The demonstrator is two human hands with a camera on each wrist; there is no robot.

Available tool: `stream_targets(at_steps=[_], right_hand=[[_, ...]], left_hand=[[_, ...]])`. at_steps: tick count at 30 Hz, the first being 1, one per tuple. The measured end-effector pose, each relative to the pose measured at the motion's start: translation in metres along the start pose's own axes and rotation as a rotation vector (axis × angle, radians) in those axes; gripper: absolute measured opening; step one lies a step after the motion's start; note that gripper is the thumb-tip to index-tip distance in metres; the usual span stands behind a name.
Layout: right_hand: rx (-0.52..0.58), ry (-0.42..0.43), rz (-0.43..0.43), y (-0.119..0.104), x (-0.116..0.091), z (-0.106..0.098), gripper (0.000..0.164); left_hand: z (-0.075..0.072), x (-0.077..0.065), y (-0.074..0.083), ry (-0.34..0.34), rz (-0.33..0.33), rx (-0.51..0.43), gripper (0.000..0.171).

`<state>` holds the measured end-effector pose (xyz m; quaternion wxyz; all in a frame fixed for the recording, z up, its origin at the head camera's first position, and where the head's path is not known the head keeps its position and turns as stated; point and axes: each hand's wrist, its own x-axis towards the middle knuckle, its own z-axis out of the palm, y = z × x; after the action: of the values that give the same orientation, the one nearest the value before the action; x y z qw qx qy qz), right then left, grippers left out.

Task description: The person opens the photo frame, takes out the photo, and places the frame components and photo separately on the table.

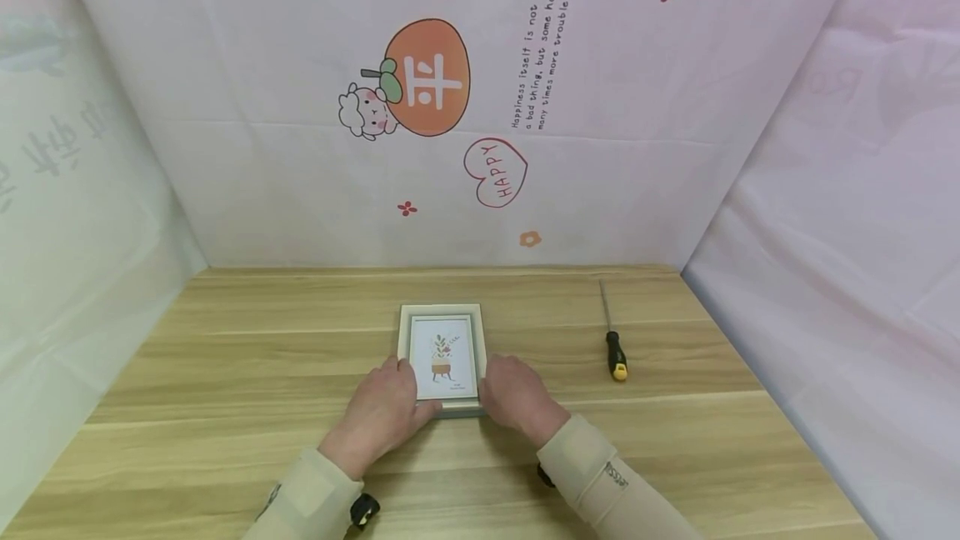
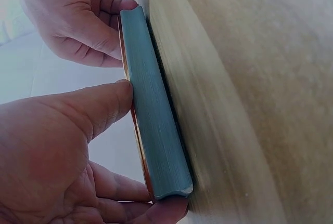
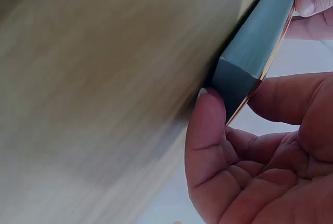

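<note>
A picture frame (image 1: 444,309) with a pale border and blue-green sides is at the middle of the wooden table, face up. Behind its front shows a printed potted plant (image 1: 442,357). My left hand (image 1: 378,407) grips the lower left corner, its thumb on the near edge and fingers along the left side. On the right side, my right hand (image 1: 521,394) holds the lower part. The left wrist view shows the blue-green edge (image 2: 156,109) close against the tabletop. In the right wrist view, thumb and curled fingers (image 3: 205,135) hold the frame's corner (image 3: 237,78).
A screwdriver (image 1: 615,354) with a black and yellow handle lies right of the frame, its shaft pointing to the back. Printed white cloth (image 1: 300,190) stands behind the wooden table (image 1: 262,357), with more white cloth on both sides.
</note>
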<state>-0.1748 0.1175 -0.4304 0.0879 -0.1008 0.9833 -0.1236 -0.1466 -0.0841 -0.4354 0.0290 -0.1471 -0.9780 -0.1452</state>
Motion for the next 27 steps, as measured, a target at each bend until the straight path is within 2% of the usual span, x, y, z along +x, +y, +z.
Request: stream_targets(at_steps=[10,18,27], right_hand=[[0.079,0.022,-0.039,0.002,-0.004,-0.003,0.017],[0.175,-0.014,-0.054,0.002,-0.007,-0.008,0.018],[0.325,0.013,-0.028,0.003,-0.009,-0.016,0.021]], left_hand=[[0.001,0.000,-0.002,-0.003,0.000,-0.027,0.075],[0.000,0.000,-0.004,0.001,-0.007,-0.028,0.074],[0.000,-0.001,-0.009,0.014,0.021,-0.064,0.074]])
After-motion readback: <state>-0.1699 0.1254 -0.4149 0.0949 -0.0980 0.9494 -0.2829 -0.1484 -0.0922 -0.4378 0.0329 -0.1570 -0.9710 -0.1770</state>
